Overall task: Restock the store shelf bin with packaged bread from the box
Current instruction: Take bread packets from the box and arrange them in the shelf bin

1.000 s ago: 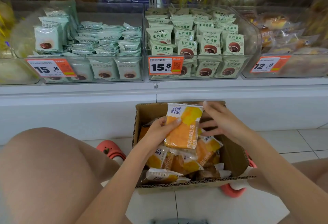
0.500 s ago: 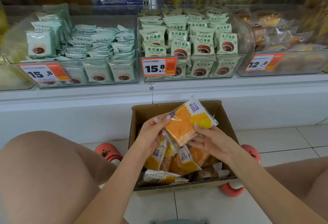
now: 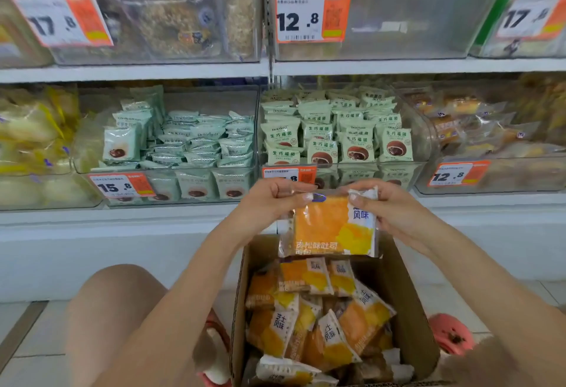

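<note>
Both hands, left [image 3: 269,203] and right [image 3: 389,212], pinch the pack's [image 3: 330,227] top corners; empty bin [image 3: 398,19] lies directly above, equally near both.

Box [image 3: 407,310] on floor before shelves, bread packs [image 3: 321,325] inside. One pack [image 3: 330,227] held above box. Empty bin [image 3: 398,40] on upper shelf, behind.

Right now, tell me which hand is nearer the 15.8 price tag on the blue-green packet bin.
Left. The left hand pinches the bread packet's top left corner, just right of that tag. The right hand pinches the top right corner, farther away.
</note>
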`<state>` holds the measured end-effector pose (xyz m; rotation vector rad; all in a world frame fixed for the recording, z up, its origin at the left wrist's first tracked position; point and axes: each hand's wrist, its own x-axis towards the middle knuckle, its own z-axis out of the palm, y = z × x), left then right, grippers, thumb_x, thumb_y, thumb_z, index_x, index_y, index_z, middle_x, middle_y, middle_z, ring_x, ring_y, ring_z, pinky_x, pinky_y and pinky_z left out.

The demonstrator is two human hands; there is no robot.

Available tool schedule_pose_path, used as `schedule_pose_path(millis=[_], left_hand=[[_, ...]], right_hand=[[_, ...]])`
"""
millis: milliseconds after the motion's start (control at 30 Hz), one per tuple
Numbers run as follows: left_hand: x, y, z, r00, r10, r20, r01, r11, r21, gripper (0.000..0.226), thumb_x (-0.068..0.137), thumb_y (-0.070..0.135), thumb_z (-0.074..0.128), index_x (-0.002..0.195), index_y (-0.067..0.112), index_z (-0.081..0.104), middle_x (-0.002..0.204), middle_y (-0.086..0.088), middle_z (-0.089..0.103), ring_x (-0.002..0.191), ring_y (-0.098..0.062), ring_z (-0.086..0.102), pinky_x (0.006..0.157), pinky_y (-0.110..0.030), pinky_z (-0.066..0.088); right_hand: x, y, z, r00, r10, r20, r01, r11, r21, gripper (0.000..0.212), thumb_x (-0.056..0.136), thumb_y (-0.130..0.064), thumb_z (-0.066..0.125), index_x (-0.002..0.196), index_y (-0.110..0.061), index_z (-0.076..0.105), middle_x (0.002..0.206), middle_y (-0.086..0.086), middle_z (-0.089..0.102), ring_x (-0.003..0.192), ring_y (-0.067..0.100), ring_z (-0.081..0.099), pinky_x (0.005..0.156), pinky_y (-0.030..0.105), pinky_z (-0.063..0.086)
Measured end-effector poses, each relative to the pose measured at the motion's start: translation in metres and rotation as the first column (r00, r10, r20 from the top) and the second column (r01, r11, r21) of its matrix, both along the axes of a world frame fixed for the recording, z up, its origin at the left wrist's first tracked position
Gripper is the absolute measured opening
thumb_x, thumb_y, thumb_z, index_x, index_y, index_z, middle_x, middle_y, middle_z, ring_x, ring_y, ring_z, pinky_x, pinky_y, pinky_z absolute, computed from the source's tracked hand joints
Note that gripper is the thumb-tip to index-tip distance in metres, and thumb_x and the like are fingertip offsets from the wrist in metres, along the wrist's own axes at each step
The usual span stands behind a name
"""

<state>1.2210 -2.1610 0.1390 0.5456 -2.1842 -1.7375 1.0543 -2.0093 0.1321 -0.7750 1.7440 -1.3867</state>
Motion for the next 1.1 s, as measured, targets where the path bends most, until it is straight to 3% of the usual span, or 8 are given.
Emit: schedule_pose_path(millis=[167, 367, 433, 500, 633, 867, 1000, 1100], left_hand=[[-0.013, -0.023, 0.075, 0.995, 0.037, -0.09, -0.045, 0.996, -0.079, 0.023, 0.095, 0.019, 0.053, 0.106, 0.009, 0.07, 0.07, 0.008, 0.069, 0.05, 0.002, 0.053, 0.05, -0.008, 0.04], [-0.044, -0.052, 0.159, 0.891, 0.169, -0.422, -0.304, 0.912, -0.276, 0.026, 0.098, 0.028, 0.048, 0.09, 0.015, 0.07, 0.091, 0.007, 0.072, 0.078, -0.004, 0.066, 0.074, -0.029, 0.057], [-0.059, -0.068, 0.177, 0.762, 0.264, -0.591, -0.563, 0.721, -0.404, 0.031, 0.099, 0.035, 0.044, 0.085, 0.02, 0.067, 0.068, 0.006, 0.062, 0.067, -0.012, 0.059, 0.065, -0.034, 0.05], [-0.08, -0.083, 0.188, 0.657, 0.322, -0.681, -0.75, 0.364, -0.551, 0.038, 0.1, 0.031, 0.039, 0.082, 0.011, 0.065, 0.057, 0.007, 0.05, 0.061, -0.017, 0.049, 0.061, -0.032, 0.042], [-0.131, -0.105, 0.176, 0.701, 0.268, -0.661, -0.656, -0.122, -0.745, 0.035, 0.094, 0.029, 0.037, 0.089, 0.011, 0.066, 0.085, -0.002, 0.067, 0.089, -0.025, 0.061, 0.107, -0.047, 0.028], [-0.17, -0.122, 0.146, 0.506, 0.165, -0.847, -0.818, -0.222, -0.531, 0.036, 0.098, 0.025, 0.032, 0.074, 0.012, 0.055, 0.068, -0.002, 0.051, 0.071, -0.022, 0.042, 0.103, -0.039, 0.036], [-0.173, -0.125, 0.144, 0.489, 0.117, -0.865, -0.833, -0.233, -0.502, 0.036, 0.098, 0.026, 0.034, 0.076, 0.011, 0.059, 0.068, -0.003, 0.052, 0.071, -0.021, 0.041, 0.101, -0.038, 0.037], [-0.175, -0.126, 0.143, 0.466, 0.102, -0.879, -0.851, -0.22, -0.477, 0.032, 0.098, 0.026, 0.035, 0.076, 0.013, 0.055, 0.068, -0.002, 0.051, 0.07, -0.021, 0.041, 0.101, -0.037, 0.037]], right_hand=[[-0.02, -0.017, 0.076, 0.984, -0.037, -0.176, 0.019, 0.994, -0.103, 0.04, 0.059, -0.04, 0.075, 0.095, -0.022, 0.071, 0.108, 0.018, 0.067, 0.095, 0.035, 0.064, 0.079, 0.046, 0.048], [-0.056, -0.039, 0.198, 0.911, -0.133, -0.389, 0.009, 0.953, -0.303, 0.016, 0.068, -0.032, 0.073, 0.082, -0.025, 0.071, 0.081, 0.003, 0.073, 0.075, 0.018, 0.068, 0.066, 0.032, 0.052], [-0.072, -0.051, 0.233, 0.9, -0.224, -0.375, 0.053, 0.909, -0.414, 0.013, 0.076, -0.025, 0.071, 0.088, -0.021, 0.067, 0.078, -0.001, 0.071, 0.068, 0.012, 0.068, 0.057, 0.025, 0.054], [-0.088, -0.067, 0.263, 0.888, -0.29, -0.358, 0.078, 0.861, -0.503, 0.008, 0.082, -0.02, 0.067, 0.09, -0.019, 0.065, 0.076, -0.002, 0.07, 0.065, 0.009, 0.066, 0.055, 0.023, 0.055], [-0.118, -0.109, 0.29, 0.863, -0.353, -0.361, 0.117, 0.836, -0.536, 0.007, 0.085, -0.017, 0.068, 0.083, -0.023, 0.065, 0.078, -0.001, 0.068, 0.07, 0.012, 0.065, 0.066, 0.031, 0.053], [-0.162, -0.205, 0.283, 0.939, -0.18, -0.293, 0.062, 0.926, -0.372, 0.008, 0.083, -0.01, 0.068, 0.086, -0.017, 0.064, 0.086, 0.006, 0.067, 0.082, 0.021, 0.063, 0.081, 0.038, 0.053], [-0.173, -0.244, 0.259, 0.934, -0.132, -0.333, 0.018, 0.946, -0.324, 0.014, 0.083, -0.006, 0.068, 0.087, -0.018, 0.064, 0.085, 0.0, 0.065, 0.075, 0.012, 0.06, 0.063, 0.019, 0.053], [-0.178, -0.252, 0.241, 0.813, -0.068, -0.579, 0.029, 0.997, -0.077, 0.026, 0.078, -0.013, 0.076, 0.099, -0.018, 0.06, 0.101, -0.001, 0.057, 0.089, 0.014, 0.055, 0.069, 0.022, 0.05]])
